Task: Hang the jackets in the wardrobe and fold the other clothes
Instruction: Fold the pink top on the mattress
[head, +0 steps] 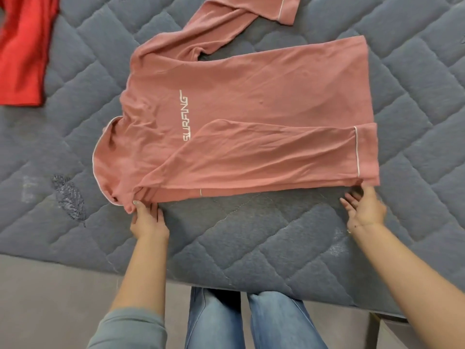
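Note:
A pink long-sleeved shirt [251, 96] with white "SURFING" lettering lies flat on the grey quilted mattress [251, 235], collar to the left and hem to the right. One sleeve is folded across the near side of the body; the other sleeve stretches away at the top. My left hand [148, 220] pinches the near shoulder fold of the shirt by the collar. My right hand [364, 207] is at the near hem corner, palm up, with fingers spread and the thumb under the cloth edge.
A red garment [22, 46] lies at the far left corner of the mattress. The mattress front edge runs just before my legs in blue jeans [251, 321]. A worn dark patch [68, 197] marks the mattress left of the shirt.

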